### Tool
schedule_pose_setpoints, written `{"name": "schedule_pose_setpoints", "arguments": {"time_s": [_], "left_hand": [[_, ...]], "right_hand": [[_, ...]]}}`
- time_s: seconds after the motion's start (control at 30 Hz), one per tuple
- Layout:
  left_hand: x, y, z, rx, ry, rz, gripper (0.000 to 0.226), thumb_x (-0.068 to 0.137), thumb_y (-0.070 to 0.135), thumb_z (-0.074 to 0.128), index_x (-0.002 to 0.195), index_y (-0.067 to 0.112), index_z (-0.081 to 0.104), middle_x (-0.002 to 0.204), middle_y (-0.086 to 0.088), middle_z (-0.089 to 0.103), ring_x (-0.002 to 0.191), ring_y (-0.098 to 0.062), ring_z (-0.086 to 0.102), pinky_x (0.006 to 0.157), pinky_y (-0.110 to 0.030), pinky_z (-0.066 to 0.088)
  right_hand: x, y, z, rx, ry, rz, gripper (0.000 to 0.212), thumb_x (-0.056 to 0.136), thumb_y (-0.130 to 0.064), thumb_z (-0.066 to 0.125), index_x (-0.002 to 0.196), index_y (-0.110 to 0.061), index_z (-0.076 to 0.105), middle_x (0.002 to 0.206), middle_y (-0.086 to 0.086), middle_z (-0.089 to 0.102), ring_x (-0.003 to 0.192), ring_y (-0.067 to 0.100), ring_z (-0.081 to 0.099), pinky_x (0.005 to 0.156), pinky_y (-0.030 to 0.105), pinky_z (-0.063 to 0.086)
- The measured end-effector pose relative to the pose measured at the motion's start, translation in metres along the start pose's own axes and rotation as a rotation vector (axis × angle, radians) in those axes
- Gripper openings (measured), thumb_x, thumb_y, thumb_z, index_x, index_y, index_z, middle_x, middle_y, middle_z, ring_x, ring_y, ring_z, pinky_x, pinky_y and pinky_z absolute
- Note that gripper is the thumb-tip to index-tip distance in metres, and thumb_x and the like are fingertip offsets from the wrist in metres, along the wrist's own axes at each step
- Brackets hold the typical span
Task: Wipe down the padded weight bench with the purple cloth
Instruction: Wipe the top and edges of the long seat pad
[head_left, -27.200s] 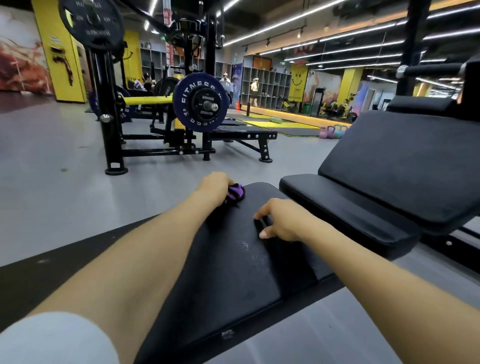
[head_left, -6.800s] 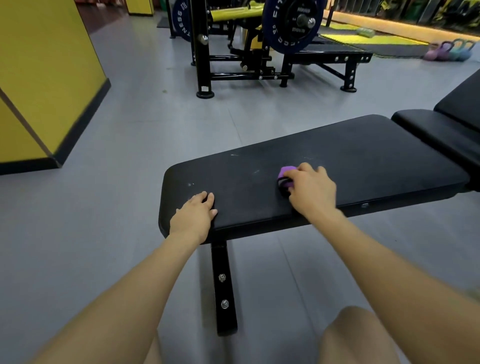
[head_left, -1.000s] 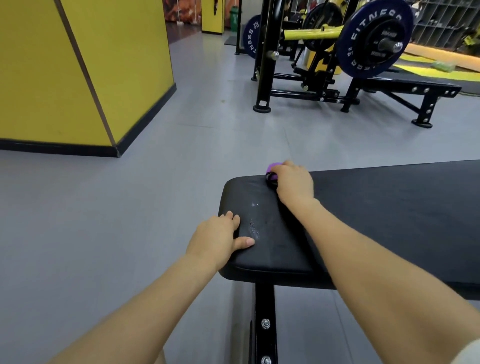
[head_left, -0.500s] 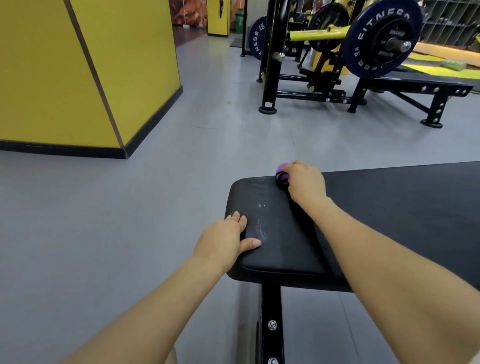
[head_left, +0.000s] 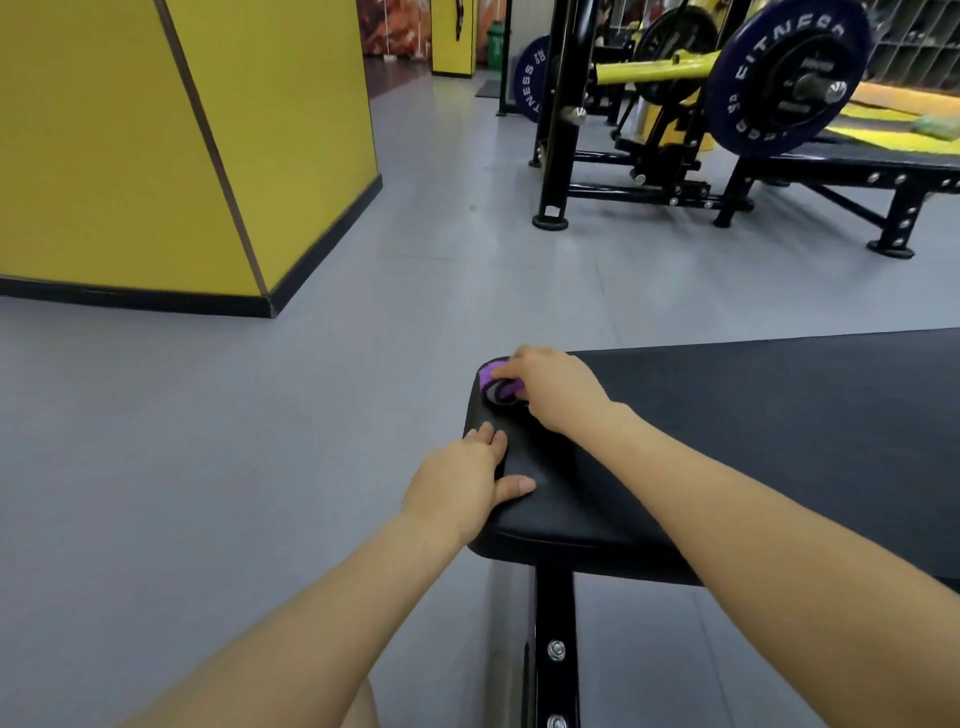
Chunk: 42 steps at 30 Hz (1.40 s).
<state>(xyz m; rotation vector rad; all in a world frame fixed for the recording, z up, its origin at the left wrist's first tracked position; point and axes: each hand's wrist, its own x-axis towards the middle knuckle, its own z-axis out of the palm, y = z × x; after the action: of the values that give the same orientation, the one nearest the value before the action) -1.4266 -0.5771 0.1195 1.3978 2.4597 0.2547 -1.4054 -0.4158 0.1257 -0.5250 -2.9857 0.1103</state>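
So the left hand is flat on the near corner of the padded weight bench, fingers straight and thumb out, holding nothing, basically just bracing. Next to it, a bit further along the end of the pad, the right hand has the purple cloth bunched up under curled fingers, pressing it into the far corner of the tabletop, right at the rounded edge.

What could go sideways, as far as I can judge: the cloth is wadded into a small ball, so each pass probably only covers a narrow strip and it'd be easy to leave streaks or skip patches. It's also sitting right on the lip, so one more push outward and it could slide off the edge and drop to the floor. The left hand is parked on a bit of pad that'll get missed unless it moves. The vinyl looks slick, so a braced palm could slip if there's much weight on it.

Over on the right, the readable stuff: the big blue weight plate on the rack says "FITNESS" around the rim, with smaller print I can't make out. A second blue plate behind it shows just "NESS".
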Motion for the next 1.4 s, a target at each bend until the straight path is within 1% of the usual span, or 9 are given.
{"name": "schedule_pose_setpoints", "arguments": {"time_s": [0.17,0.37,0.57,0.7,0.9,1.0,1.17,1.3,1.4], "left_hand": [[0.001,0.000,0.001,-0.008,-0.007,-0.009,0.064,0.095,0.048,0.040,0.147,0.013,0.026,0.155,-0.005,0.023,0.141,-0.021,0.027,0.110,-0.037,0.032],[0.003,-0.002,0.004,-0.001,0.007,-0.001,0.061,0.094,0.049,0.040,0.144,0.016,0.031,0.153,-0.004,0.028,0.135,-0.023,0.035,0.104,-0.036,0.036],[0.003,-0.001,0.002,0.012,-0.006,-0.013,0.062,0.094,0.049,0.040,0.143,0.012,0.032,0.151,-0.006,0.030,0.138,-0.022,0.032,0.107,-0.038,0.035],[0.002,0.001,0.000,0.024,-0.004,-0.019,0.061,0.094,0.048,0.041,0.142,0.011,0.034,0.150,-0.007,0.032,0.137,-0.022,0.033,0.107,-0.038,0.035],[0.002,-0.001,-0.001,0.013,-0.008,0.006,0.062,0.095,0.048,0.041,0.145,0.013,0.030,0.155,-0.007,0.024,0.140,-0.022,0.030,0.107,-0.035,0.032],[0.002,0.001,-0.003,0.014,-0.034,0.000,0.063,0.095,0.048,0.040,0.146,0.013,0.028,0.156,-0.007,0.022,0.141,-0.022,0.027,0.108,-0.034,0.031],[0.003,0.002,-0.004,0.015,-0.043,-0.027,0.060,0.094,0.047,0.043,0.140,0.010,0.036,0.149,-0.008,0.033,0.134,-0.024,0.036,0.106,-0.038,0.035],[0.005,0.002,-0.004,0.022,-0.051,-0.034,0.060,0.093,0.047,0.045,0.140,0.010,0.038,0.148,-0.008,0.035,0.133,-0.024,0.037,0.105,-0.038,0.036],[0.006,0.002,-0.004,0.023,-0.057,-0.036,0.061,0.093,0.048,0.046,0.140,0.010,0.037,0.148,-0.009,0.035,0.134,-0.024,0.036,0.106,-0.037,0.035]], "right_hand": [[0.034,-0.009,0.009,0.007,0.017,0.062,0.045,0.094,-0.004,0.039,0.131,-0.026,0.053,0.127,0.008,0.050,0.111,0.035,0.052,0.087,0.037,0.043],[-0.035,-0.003,0.008,0.043,0.050,-0.087,0.049,0.092,-0.006,0.047,0.132,-0.034,0.051,0.137,-0.005,0.047,0.116,0.026,0.047,0.086,0.030,0.040],[0.019,-0.008,0.012,0.026,0.057,0.014,0.048,0.092,-0.002,0.042,0.131,-0.028,0.053,0.129,0.004,0.050,0.110,0.033,0.051,0.085,0.037,0.046],[0.042,-0.011,0.017,0.023,0.065,0.088,0.048,0.091,0.000,0.043,0.132,-0.024,0.052,0.127,0.008,0.048,0.105,0.036,0.054,0.083,0.034,0.042],[-0.036,0.001,0.009,0.029,0.077,-0.035,0.051,0.091,-0.003,0.049,0.134,-0.031,0.049,0.129,-0.002,0.048,0.107,0.027,0.051,0.084,0.032,0.045],[-0.022,0.011,0.008,0.027,0.089,0.010,0.051,0.091,-0.002,0.048,0.132,-0.030,0.051,0.126,0.001,0.051,0.107,0.029,0.053,0.086,0.038,0.049],[0.033,0.023,0.015,0.068,0.107,0.145,0.049,0.090,0.000,0.044,0.129,-0.027,0.055,0.124,0.007,0.052,0.106,0.036,0.054,0.088,0.041,0.049],[-0.011,0.021,0.007,0.001,0.092,0.076,0.047,0.090,-0.004,0.049,0.129,-0.029,0.054,0.128,0.002,0.050,0.106,0.032,0.053,0.083,0.035,0.045],[-0.059,0.020,0.005,0.046,0.097,-0.005,0.048,0.091,-0.007,0.052,0.133,-0.031,0.051,0.135,-0.006,0.047,0.110,0.028,0.050,0.083,0.031,0.042]]}}
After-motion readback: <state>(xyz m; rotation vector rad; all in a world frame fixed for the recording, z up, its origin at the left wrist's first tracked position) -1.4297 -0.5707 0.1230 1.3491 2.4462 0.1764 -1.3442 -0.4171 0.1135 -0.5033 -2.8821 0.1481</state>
